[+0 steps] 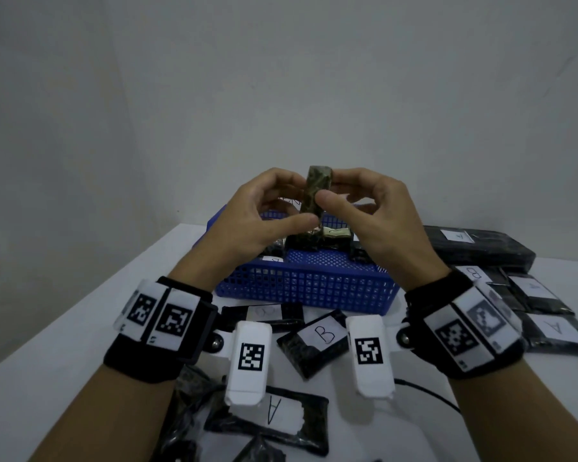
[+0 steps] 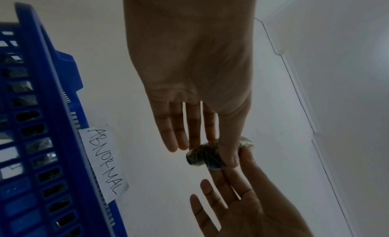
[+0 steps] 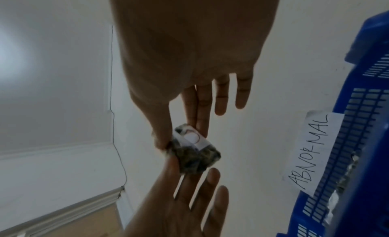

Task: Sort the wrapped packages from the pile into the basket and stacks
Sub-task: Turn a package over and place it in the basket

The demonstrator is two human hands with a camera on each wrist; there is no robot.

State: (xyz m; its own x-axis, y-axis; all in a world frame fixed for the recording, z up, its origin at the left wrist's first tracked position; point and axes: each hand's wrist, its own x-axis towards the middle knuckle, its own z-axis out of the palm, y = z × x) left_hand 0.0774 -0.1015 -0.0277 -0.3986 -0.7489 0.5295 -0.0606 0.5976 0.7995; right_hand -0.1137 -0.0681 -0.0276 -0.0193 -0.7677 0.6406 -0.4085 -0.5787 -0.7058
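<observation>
Both hands hold one small dark wrapped package upright above the blue basket. My left hand pinches its left side and lower end between thumb and fingers. My right hand pinches its right side near the top. In the right wrist view the package shows a white label facing away from me, its mark unclear. In the left wrist view the package sits between the left thumb and index finger, and the other fingers are stretched out. Several wrapped packages lie inside the basket.
The basket carries a paper tag reading ABNORMAL. Loose packages lie in front of it, one marked B and one marked A. More labelled packages are stacked at the right. A black cable runs across the table.
</observation>
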